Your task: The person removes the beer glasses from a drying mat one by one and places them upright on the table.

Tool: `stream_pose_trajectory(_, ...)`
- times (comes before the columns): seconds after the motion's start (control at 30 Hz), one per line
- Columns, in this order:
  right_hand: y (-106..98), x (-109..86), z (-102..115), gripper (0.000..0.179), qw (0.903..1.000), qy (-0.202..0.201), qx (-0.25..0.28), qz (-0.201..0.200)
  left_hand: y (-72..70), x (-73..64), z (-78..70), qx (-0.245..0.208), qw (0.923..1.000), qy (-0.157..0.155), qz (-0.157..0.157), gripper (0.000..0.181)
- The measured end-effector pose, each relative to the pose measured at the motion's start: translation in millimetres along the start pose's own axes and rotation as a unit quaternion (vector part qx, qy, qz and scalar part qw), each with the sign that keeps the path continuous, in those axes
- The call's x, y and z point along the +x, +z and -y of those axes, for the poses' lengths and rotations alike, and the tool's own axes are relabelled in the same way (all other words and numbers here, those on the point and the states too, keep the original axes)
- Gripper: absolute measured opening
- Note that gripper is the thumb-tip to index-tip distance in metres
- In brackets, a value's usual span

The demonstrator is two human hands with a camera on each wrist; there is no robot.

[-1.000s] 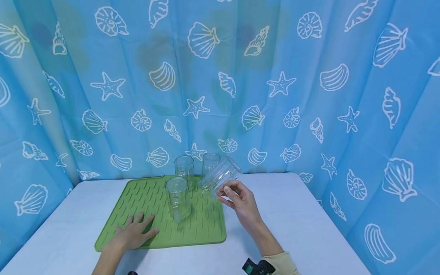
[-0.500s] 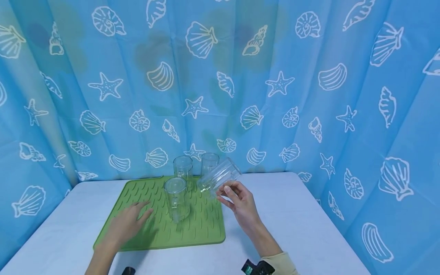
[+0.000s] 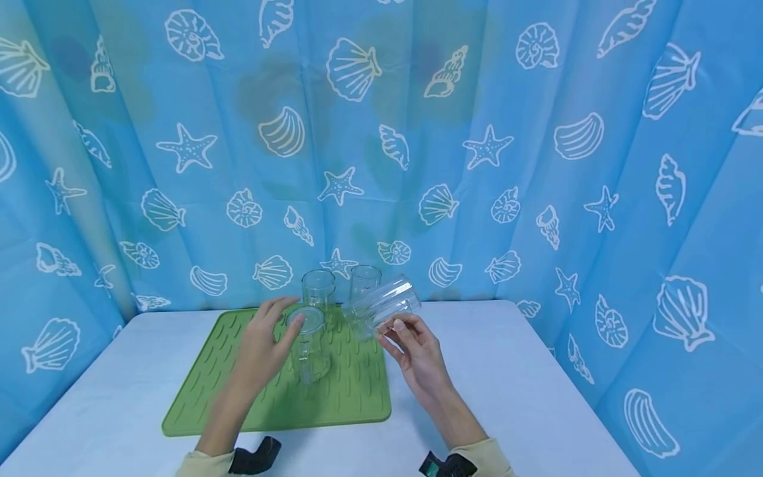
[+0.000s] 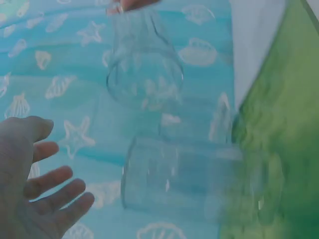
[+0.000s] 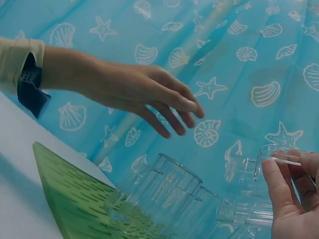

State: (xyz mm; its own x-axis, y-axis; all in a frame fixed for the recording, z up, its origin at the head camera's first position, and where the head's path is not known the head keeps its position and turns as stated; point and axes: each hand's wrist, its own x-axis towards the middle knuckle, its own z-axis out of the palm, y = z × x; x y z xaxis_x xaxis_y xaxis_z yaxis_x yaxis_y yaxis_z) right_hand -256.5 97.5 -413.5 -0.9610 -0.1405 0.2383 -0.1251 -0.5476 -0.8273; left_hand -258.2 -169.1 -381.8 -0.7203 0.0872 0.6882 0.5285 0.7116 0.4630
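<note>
So the right grip (image 3: pixel 417 351) has fingers and thumb pinched closed on the handle of a clear cylindrical glass mug (image 3: pixel 384 303), held up around the back right of a green textured rectangular mat (image 3: pixel 208 391) on the white desk (image 3: pixel 495 358). Its long axis slants, lower left to upper right in the head view; can't tell which end's the mouth. Left grip (image 3: pixel 256 351) is empty, fingers spread, just beside an upright clear glass mug (image 3: pixel 312 361).

A person's right hand (image 3: pixel 420 358) grips a tilted glass (image 3: pixel 387 299) while the left hand (image 3: pixel 262 344), thumb and fingers parted, hovers close to a standing glass (image 3: pixel 312 364) on a green mat (image 3: pixel 205 387); beyond both hands, two far glasses (image 3: pixel 318 283) stand before a blue curtain (image 3: pixel 411 192).
</note>
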Motion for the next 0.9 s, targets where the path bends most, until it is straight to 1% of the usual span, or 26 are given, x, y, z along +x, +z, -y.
stream_pose_trajectory(0.1, 3.0, -0.2, 1.0, 0.009, 0.9994, 0.009, 0.024, -0.022, 10.1, 6.0, -8.2, -0.071, 0.9974, -0.01, 0.006, 0.041)
stream_pose_trajectory(0.2, 5.2, 0.1, 1.9, 0.007, 0.9984, 0.012, 0.042, -0.037, 19.5, 11.3, -14.9, -0.133, 0.9907, -0.021, 0.019, 0.046)
stream_pose_trajectory(0.3, 6.8, 0.3, 2.7, 0.006, 0.9971, 0.012, 0.06, -0.044, 28.5, 14.8, -20.6, -0.168, 0.9848, -0.03, 0.032, 0.052)
stream_pose_trajectory(0.4, 8.6, -0.3, 3.5, 0.005, 0.9959, 0.014, 0.079, -0.041, 36.1, 16.0, -25.1, -0.183, 0.9808, -0.047, 0.049, 0.055)
stream_pose_trajectory(0.47, 10.3, -0.7, 3.8, 0.005, 0.995, 0.016, 0.092, -0.036, 39.9, 15.5, -26.7, -0.184, 0.9795, -0.059, 0.059, 0.057)
stream_pose_trajectory(0.57, 12.5, -1.6, 4.5, 0.005, 0.9938, 0.019, 0.105, -0.031, 46.0, 14.4, -26.7, -0.191, 0.9773, -0.063, 0.066, 0.062)
stream_pose_trajectory(0.63, 13.9, -2.4, 5.4, 0.005, 0.9933, 0.02, 0.11, -0.03, 48.8, 14.3, -27.5, -0.191, 0.9771, -0.062, 0.07, 0.064)
stream_pose_trajectory(0.7, 15.0, -3.0, 6.0, 0.005, 0.9931, 0.02, 0.112, -0.026, 51.3, 14.5, -28.6, -0.201, 0.9749, -0.061, 0.075, 0.066)
stream_pose_trajectory(0.9, 17.8, -4.7, 7.3, 0.006, 0.9913, 0.031, 0.127, -0.016, 57.0, 12.6, -31.5, -0.217, 0.9676, -0.086, 0.096, 0.069)
